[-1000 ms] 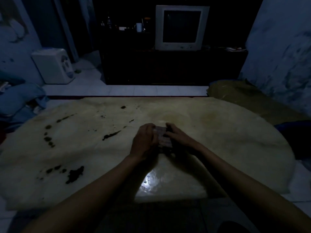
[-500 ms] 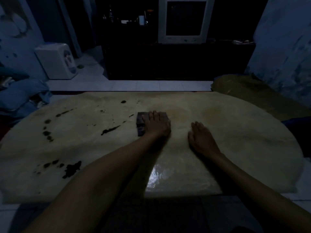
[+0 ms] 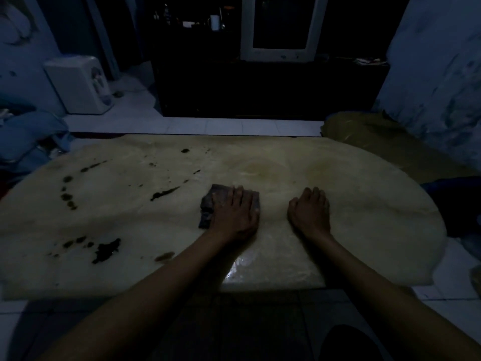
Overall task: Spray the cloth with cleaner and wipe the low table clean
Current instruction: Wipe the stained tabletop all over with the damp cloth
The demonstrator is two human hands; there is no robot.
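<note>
Cloth (image 3: pixel 211 201) mid-table, under left hand (image 3: pixel 235 213).

- Looks like a dim living room in someone's home
- Old CRT TV (image 3: pixel 279 27) sits on a dark cabinet (image 3: pixel 270 89) at the far side, with a mug (image 3: pixel 215 22) and small clutter beside it
- Low table (image 3: pixel 338 194) stands on a tiled floor (image 3: pixel 197 125)
- White appliance (image 3: pixel 80 84) on the floor at far left, can't tell what kind
- Piled blue fabric (image 3: pixel 28 136) left, an olive cushion (image 3: pixel 377 142) right
</note>
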